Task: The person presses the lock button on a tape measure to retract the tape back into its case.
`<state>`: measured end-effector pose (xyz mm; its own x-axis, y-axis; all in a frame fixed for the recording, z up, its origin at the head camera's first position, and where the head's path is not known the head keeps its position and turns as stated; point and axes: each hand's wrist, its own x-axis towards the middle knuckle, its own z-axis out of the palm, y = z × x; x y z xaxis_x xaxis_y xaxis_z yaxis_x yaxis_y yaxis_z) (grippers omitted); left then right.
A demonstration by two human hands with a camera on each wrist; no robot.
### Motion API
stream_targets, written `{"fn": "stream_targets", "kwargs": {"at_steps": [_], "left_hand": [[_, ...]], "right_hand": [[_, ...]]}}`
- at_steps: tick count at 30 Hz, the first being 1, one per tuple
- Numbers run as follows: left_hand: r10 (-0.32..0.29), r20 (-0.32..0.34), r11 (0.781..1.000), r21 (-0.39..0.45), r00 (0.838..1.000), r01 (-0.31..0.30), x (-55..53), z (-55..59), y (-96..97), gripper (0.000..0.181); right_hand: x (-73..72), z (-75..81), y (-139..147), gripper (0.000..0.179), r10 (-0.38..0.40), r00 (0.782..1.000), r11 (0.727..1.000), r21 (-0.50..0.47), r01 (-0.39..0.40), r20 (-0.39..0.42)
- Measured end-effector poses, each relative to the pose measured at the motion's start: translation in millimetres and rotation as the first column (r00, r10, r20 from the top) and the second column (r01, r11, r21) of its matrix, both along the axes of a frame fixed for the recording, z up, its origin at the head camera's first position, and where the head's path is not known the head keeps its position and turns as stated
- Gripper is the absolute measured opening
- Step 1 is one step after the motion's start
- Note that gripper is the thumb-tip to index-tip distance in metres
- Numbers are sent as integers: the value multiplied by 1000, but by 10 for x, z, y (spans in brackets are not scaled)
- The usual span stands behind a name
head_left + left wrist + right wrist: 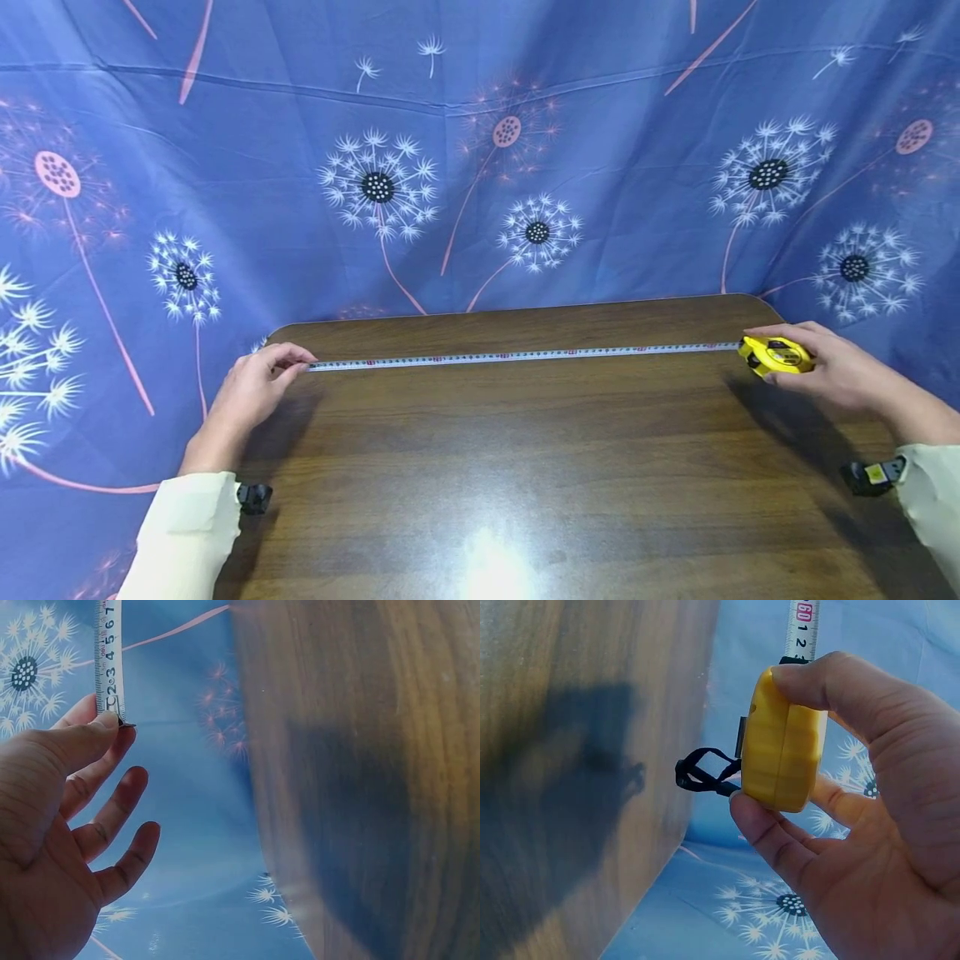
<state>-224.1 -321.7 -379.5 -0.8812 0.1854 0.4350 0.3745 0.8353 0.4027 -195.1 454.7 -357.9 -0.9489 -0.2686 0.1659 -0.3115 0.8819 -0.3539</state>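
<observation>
A yellow tape measure (pixel 777 356) sits in my right hand (pixel 847 371), gripped between thumb and fingers at the right of the head view. Its white blade (pixel 525 356) runs out straight to the left, above the brown table. At the far end my left hand (pixel 255 387) pinches the blade's tip between thumb and forefinger. The left wrist view shows the metal end hook (pixel 127 724) beside the thumb, the other fingers loosely bent. In the right wrist view the yellow case (pixel 781 750) has a black strap (pixel 705 772) hanging from it, and the blade reads just past 60 at its mouth.
The brown wooden table (pixel 420 450) lies below both hands, with a bright glare near its front. Behind and beside it hangs a blue cloth (pixel 465 208) printed with dandelions. Small black cameras (pixel 255 498) are strapped at both wrists over pale sleeves (pixel 187 525).
</observation>
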Motion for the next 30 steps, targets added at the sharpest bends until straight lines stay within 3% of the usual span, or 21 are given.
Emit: {"fn": "stream_targets", "kwargs": {"at_steps": [10, 23, 30], "left_hand": [[9, -25, 1000, 0, 1000, -9, 13, 16, -25, 11], [27, -11, 1000, 6, 1000, -27, 23, 22, -38, 11], [25, -24, 1000, 7, 999, -25, 18, 8, -35, 11]], "right_hand": [[-16, 44, 22, 65, 74, 989, 997, 1, -74, -127], [-16, 75, 0, 63, 36, 996, 998, -45, -40, -78], [-21, 70, -12, 61, 16, 998, 1000, -23, -17, -58]]}}
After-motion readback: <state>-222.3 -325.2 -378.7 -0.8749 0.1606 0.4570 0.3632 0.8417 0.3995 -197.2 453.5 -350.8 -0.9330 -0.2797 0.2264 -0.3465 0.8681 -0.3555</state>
